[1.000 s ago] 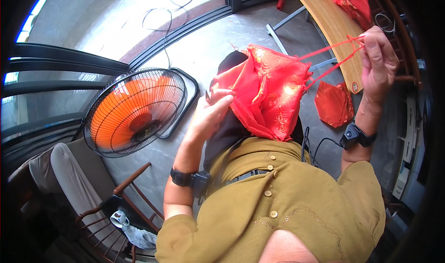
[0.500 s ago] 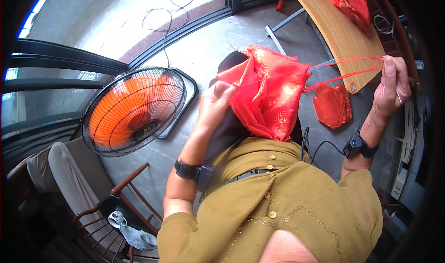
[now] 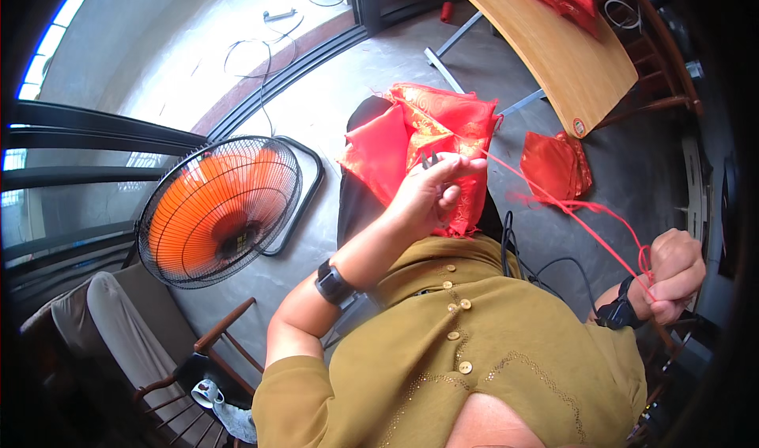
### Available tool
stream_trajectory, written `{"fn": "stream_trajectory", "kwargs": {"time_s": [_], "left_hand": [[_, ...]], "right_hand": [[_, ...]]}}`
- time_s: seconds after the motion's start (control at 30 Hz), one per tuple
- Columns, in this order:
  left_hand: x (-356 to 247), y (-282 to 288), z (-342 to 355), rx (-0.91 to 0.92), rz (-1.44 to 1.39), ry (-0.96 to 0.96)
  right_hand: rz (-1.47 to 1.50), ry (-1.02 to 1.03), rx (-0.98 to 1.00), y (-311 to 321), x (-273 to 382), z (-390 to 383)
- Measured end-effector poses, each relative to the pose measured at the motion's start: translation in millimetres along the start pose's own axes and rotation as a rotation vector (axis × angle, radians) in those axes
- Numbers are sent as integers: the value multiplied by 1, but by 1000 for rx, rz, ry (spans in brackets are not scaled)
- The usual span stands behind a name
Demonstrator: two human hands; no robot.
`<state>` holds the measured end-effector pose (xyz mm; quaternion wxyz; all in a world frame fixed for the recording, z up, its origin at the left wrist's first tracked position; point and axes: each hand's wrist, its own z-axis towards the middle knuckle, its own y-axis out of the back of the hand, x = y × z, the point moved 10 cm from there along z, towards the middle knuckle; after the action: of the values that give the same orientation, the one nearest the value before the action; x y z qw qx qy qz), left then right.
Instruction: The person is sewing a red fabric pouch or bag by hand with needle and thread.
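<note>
Red cloth (image 3: pixel 427 136) is lying at twelve o'clock, likely handling light, soft and slippery, its folded edge offering purchase. Left hand (image 3: pixel 431 191) is gripping a dark-pronged tool (image 3: pixel 425 161); right hand (image 3: pixel 670 278), four o'clock, is pinching red cord (image 3: pixel 560 205).

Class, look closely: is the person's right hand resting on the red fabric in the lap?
No, the right hand grips red cord off to the side, clear of the red fabric.
</note>
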<state>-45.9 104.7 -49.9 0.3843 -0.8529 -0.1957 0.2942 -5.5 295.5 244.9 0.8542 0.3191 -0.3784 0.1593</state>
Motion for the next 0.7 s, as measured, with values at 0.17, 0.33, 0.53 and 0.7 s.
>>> {"fn": "stream_trajectory", "kwargs": {"time_s": [0.17,0.33,0.53,0.7], "left_hand": [[-5,-40,8,197,-92,-111],[7,-38,8,319,-154,-61],[10,-13,2,121,226,-76],[-2,2,-1,45,597,-245]], "right_hand": [[162,-121,8,-6,-16,-34],[-490,-965,-203,31,-123,-83],[-869,-1148,-8,34,-219,-133],[-456,-799,-250,-45,-231,-20]]}}
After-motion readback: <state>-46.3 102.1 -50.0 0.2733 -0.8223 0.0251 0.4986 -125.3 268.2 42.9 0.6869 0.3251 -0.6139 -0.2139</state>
